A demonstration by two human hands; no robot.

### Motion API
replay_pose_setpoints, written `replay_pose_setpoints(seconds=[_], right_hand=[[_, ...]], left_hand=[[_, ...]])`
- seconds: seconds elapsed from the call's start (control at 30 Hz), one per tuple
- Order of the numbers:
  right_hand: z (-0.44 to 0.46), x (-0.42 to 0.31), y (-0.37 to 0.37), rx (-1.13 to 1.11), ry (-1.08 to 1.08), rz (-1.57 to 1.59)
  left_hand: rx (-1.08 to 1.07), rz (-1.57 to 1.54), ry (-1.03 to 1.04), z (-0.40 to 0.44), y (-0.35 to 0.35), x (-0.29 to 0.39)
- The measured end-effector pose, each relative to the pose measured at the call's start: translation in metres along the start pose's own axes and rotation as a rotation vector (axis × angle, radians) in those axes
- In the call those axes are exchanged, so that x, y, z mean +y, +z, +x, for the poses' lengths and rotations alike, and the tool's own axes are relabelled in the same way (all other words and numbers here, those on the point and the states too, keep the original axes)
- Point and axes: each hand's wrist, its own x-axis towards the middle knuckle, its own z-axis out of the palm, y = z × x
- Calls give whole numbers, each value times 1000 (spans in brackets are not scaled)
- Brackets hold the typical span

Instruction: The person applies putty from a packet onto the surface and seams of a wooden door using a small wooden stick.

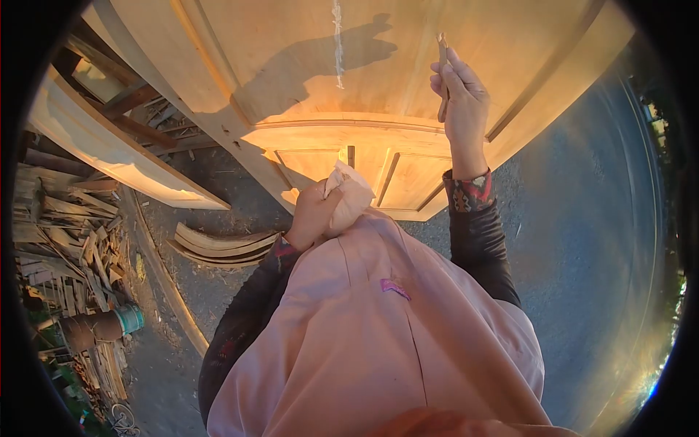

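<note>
My left hand (313,211) is closed around a crumpled pale sheet or bag (351,195), held low near my waist. Raised at the right, my right hand (463,98) pinches a thin, narrow tool (443,76) that points upward; its exact kind is unclear. In front of me stands a light wooden door panel (408,87) with raised mouldings. A rough whitish streak (338,44) runs along the panel's upper middle. The shadow of an arm and hand falls across the panel to the left of that streak. Neither hand visibly touches the wood.
Another wooden panel (116,149) leans at the left. Curved wooden strips (222,246) lie on the ground by my left arm. Scrap wood (80,247) is piled at the far left, near a brown and teal cylinder (102,326). Grey paved ground (575,240) extends to the right.
</note>
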Motion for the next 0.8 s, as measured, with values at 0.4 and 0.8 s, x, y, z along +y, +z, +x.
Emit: replay_pose_setpoints(seconds=[0.4, 0.8], right_hand=[[41, 6, 31, 116, -317, -257], [31, 34, 26, 240, -743, -1085]], left_hand=[[-36, -41, -22, 24, -25, -4], [-39, -95, -29, 46, -34, -12]])
